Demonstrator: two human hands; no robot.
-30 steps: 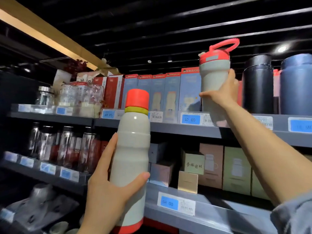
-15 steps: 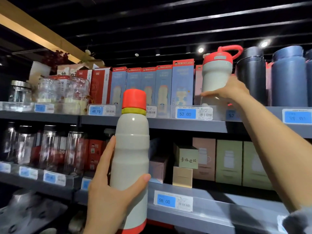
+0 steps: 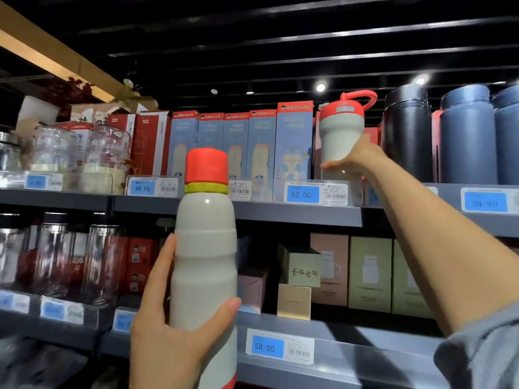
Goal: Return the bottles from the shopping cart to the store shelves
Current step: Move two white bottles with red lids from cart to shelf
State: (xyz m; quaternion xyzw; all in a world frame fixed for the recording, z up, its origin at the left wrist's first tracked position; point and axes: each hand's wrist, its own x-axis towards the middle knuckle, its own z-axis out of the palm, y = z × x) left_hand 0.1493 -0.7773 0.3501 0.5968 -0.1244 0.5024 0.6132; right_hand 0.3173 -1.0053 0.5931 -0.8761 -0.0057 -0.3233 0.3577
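Two bottles, both upright with red caps uppermost: the left hand [image 3: 168, 341] grips the tall bottle [image 3: 205, 265] before the shelves, the right hand [image 3: 356, 160] clasps the handled bottle [image 3: 341, 136] standing on the upper shelf [image 3: 280, 211].

Two bare hands and forearms in view, no gloves, rings, watch or bracelets visible. Left hand [image 3: 171, 329] near, bottom centre; short, unpainted thumbnail shows. Wrist cut off by bottom edge, no sleeve seen on that side. Right hand [image 3: 358, 161] farther, upper right; forearm bare along its whole visible length. Grey-blue fabric sleeve [image 3: 483, 357] at bottom right corner, soft cloth, bunched in folds at its edge. Fabric detail blurred.
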